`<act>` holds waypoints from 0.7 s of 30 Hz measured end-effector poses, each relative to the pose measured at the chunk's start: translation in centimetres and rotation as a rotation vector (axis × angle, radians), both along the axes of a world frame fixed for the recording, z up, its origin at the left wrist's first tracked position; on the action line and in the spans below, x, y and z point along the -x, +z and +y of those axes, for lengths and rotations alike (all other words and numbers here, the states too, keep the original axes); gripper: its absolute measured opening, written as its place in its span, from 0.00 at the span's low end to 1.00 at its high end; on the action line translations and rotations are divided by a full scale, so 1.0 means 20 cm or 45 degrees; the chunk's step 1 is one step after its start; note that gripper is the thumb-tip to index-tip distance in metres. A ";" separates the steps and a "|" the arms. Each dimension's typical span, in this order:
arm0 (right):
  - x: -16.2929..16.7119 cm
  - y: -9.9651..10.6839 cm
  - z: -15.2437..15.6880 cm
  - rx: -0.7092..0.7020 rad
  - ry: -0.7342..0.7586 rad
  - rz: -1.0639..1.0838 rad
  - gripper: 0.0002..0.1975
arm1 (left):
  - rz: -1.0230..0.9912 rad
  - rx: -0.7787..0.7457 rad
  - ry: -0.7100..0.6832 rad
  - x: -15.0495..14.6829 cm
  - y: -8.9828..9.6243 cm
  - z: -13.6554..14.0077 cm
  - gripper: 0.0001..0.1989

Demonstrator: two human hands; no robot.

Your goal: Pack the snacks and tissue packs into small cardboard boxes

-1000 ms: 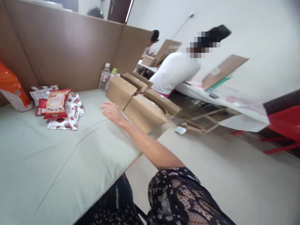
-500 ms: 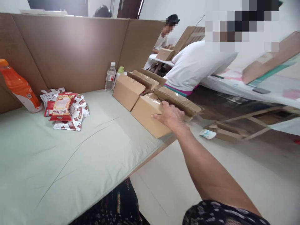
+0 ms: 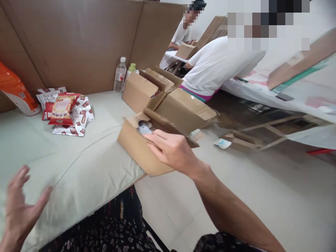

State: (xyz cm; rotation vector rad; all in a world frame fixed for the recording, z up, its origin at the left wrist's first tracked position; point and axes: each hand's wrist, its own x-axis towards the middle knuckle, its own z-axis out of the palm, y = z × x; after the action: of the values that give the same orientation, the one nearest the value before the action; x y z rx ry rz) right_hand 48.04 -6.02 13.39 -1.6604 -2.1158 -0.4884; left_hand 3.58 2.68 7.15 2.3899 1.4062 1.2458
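Note:
My right hand grips the near wall of a small open cardboard box, with the thumb side over its rim. The box juts out past the table's front edge, and something pale with a dark round opening shows inside it. On the left, my left hand is raised over the table with fingers spread, holding nothing. Beyond it lies a pile of snack packets, a red one on top of white-and-brown ones.
Two more open cardboard boxes stand behind, near a clear water bottle and a green-capped bottle. An orange bottle is at the left. Cardboard panels wall the table's back. A person in white sits beyond.
My right hand has pulled the near box toward me and left, away from the box beside it. My left hand has come into view at the left.

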 end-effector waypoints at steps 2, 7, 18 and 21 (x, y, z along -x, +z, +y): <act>0.13 0.04 -0.03 0.041 0.227 0.042 0.15 | 0.000 0.063 -0.217 -0.09 -0.06 0.02 0.48; 0.34 0.17 -0.07 0.496 0.755 0.278 0.12 | -0.072 0.468 -0.695 -0.20 -0.12 0.02 0.64; 0.43 0.14 0.20 0.867 0.353 0.057 0.24 | -0.252 0.825 -0.792 -0.21 -0.18 0.06 0.66; 0.53 0.09 0.26 0.944 0.188 -0.133 0.24 | -0.260 0.828 -0.778 -0.22 -0.20 0.05 0.70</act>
State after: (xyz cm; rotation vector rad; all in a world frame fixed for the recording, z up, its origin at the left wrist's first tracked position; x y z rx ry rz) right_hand 37.42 -0.92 15.19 -1.8277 -2.6664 0.3126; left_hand 7.98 3.66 3.23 1.9321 0.7545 0.7007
